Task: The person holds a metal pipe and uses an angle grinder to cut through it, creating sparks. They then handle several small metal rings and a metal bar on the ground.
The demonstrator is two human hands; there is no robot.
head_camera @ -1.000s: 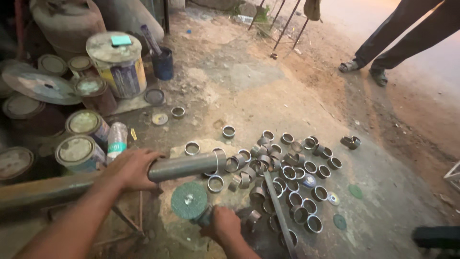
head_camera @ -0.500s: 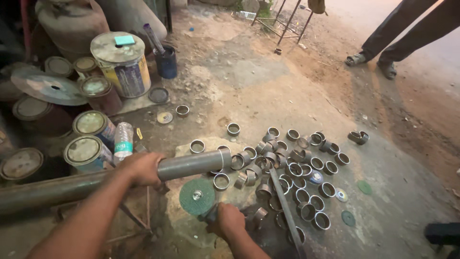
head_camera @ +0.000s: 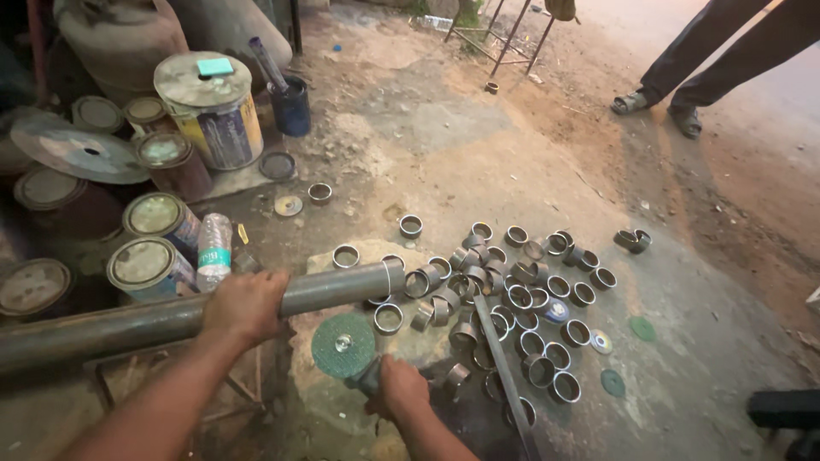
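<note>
Down on the concrete floor [head_camera: 512, 162], the biggest thing in reach is a long grey steel pipe [head_camera: 333, 288], which lies nearly level on a low metal stand [head_camera: 248, 388]; its long axis runs from the lower left toward the right and rises slightly, and its cut end sits near the middle of the view. The left hand [head_camera: 246, 306] rests on top of the pipe with its fingers curled over it, holding it down, well back from that cut end. Below and to the right, the right hand [head_camera: 400, 388] is closed around the body of an angle grinder [head_camera: 367, 376], whose green cutting disc [head_camera: 343, 345] stands just beneath the pipe, between the left hand and the open end, apart from the metal as far as can be told. So the pipe lies above and ahead of the disc, crosswise to it, and the right hand is nearer the end. Beyond the pipe's mouth a scatter of short cut rings [head_camera: 521, 299] covers the floor, with paint cans [head_camera: 154, 222] at the left.
</note>
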